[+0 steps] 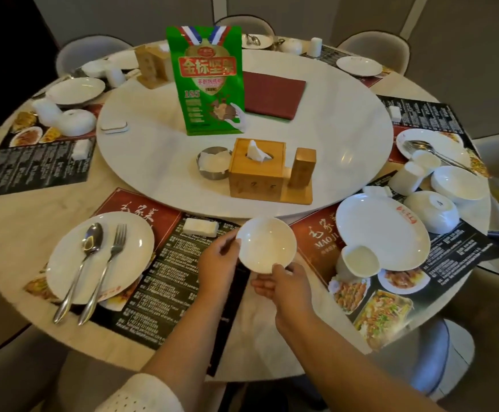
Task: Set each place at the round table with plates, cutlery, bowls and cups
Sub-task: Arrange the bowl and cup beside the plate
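Observation:
Both of my hands hold a small white bowl (266,244) just above the near edge of the round table (19,230). My left hand (219,263) grips its left rim and my right hand (284,281) holds its near rim from below. To the left lies a white plate (129,248) with a spoon (83,263) and a fork (105,269) across it. To the right sits another white plate (385,233) with a white cup (358,261) at its near edge. Two more bowls (434,210) and a cup (405,178) cluster further right.
A white lazy Susan (346,144) fills the table's middle, carrying a green snack bag (206,81), a wooden tissue box (257,171), a metal ashtray (214,163) and a dark red folder (272,95). Printed menu placemats (168,286) mark each seat. Grey chairs ring the table.

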The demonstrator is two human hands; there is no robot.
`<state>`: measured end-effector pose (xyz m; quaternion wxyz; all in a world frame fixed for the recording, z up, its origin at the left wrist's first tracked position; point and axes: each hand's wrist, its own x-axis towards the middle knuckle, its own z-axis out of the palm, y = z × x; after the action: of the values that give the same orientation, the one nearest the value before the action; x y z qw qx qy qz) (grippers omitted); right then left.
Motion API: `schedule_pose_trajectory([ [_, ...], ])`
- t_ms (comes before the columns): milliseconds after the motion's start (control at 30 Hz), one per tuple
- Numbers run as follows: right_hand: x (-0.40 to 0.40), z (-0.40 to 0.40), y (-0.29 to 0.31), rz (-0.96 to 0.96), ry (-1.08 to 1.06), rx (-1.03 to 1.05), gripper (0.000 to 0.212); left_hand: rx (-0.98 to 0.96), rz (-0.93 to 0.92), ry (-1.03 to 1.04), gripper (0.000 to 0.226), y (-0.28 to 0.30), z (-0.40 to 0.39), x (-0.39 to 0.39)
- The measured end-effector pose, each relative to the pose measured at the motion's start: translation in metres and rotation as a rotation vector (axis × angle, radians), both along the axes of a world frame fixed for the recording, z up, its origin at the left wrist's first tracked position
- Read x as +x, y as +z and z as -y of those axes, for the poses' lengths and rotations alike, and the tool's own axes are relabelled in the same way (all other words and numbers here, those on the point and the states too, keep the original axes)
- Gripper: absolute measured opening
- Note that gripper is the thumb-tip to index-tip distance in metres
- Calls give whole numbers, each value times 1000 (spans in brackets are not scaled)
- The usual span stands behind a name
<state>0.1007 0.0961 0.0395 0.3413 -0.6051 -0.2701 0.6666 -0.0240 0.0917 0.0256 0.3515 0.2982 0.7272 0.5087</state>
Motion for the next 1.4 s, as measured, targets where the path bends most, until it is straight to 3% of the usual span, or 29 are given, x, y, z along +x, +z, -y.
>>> schedule_pose_trajectory([
  [133, -38, 25, 0, 102, 203, 45, 25, -15, -19, 143, 23, 3, 41, -39],
  [367, -82, 54, -11, 166, 407, 62, 55, -74, -76, 322, 22, -6, 88, -74],
  [567, -96, 64, -20, 190, 477, 98, 60, -94, -90, 365, 25, -7, 105, -82],
  [700, -98, 65, -20, 229, 525, 131, 57, -84, -182, 337, 28, -6, 107, -84],
  [800, -92, 60, -16, 374, 549, 203, 50, -59, -315, 326, 29, -5, 103, -87],
  [933, -84, 18, -16, 623, 425, 506, 36, -36, -422, 252, 30, 3, 76, -101],
  [1033, -88, -24, -16, 736, 543, 716, 30, -47, -366, 96, 32, 9, 42, -116],
  [1200, -99, -59, -26, 796, 792, 797, 36, -195, -244, -78, 37, 11, -3, -126],
  [1400, -103, -61, -33, 758, 784, 806, 35, -243, -241, -135, 38, 4, -19, -129],
])
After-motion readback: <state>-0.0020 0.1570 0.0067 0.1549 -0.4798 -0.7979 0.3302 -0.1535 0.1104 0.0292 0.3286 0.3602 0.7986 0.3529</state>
